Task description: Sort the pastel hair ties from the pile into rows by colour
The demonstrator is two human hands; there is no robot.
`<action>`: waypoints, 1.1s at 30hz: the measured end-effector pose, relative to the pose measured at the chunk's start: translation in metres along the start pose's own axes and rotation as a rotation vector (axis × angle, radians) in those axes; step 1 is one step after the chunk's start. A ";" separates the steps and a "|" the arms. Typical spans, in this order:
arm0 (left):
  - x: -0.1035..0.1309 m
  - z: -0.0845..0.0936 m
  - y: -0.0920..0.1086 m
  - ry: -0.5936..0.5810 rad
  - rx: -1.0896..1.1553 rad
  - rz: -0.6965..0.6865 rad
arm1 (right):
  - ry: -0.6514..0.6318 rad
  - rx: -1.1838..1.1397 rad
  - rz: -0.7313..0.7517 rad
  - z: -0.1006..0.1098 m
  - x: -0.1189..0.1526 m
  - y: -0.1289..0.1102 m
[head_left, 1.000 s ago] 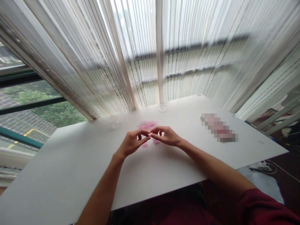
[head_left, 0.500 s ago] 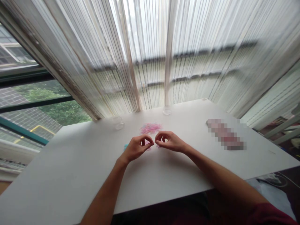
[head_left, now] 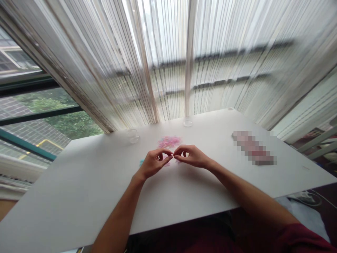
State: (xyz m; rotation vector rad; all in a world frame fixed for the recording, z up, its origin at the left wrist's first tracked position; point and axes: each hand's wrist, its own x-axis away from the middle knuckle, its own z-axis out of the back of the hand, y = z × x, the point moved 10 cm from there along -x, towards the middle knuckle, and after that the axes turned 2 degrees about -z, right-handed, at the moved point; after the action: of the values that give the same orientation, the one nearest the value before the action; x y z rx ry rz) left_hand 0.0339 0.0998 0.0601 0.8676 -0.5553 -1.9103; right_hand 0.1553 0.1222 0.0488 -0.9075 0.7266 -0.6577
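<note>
Over the middle of the white table [head_left: 100,189], my left hand [head_left: 153,162] and my right hand [head_left: 191,156] meet fingertip to fingertip. Each is closed in a pinch of thumb and forefinger. Whatever sits between the tips is too small to make out. Just beyond them lies a loose pile of small pink pieces [head_left: 170,141] with some pale and bluish ones mixed in. More pink bits show under and between the hands, partly hidden by the fingers. A little teal patch [head_left: 141,162] peeks out beside my left hand.
Two clear round containers, one at the back left [head_left: 133,136] and one at the back middle [head_left: 187,122], stand on the table. A pixelated reddish flat object [head_left: 254,149] lies to the right. Sheer striped curtains [head_left: 168,77] hang along the far edge, with a window at left.
My right hand's fingertips have closed in on the left's, so the small gap between them is gone. The pile and containers stay put; the view has tilted slightly.
</note>
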 end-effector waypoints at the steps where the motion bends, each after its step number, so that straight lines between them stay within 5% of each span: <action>1: 0.000 0.001 0.000 0.007 -0.007 -0.001 | 0.008 0.007 0.008 0.001 0.000 0.000; 11: -0.001 0.002 0.001 0.007 -0.054 -0.006 | 0.097 0.031 0.039 0.008 0.001 -0.004; 24: -0.001 -0.005 0.002 0.011 0.024 -0.028 | 0.042 0.118 0.106 0.001 0.001 -0.009; 33: 0.000 -0.006 -0.005 0.051 0.204 0.073 | 0.059 0.035 0.051 0.001 0.001 -0.008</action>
State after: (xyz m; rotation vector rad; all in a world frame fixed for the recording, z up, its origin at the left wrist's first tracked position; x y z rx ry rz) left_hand 0.0359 0.1017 0.0526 1.0095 -0.7497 -1.7822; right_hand 0.1554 0.1182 0.0555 -0.8381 0.7861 -0.6519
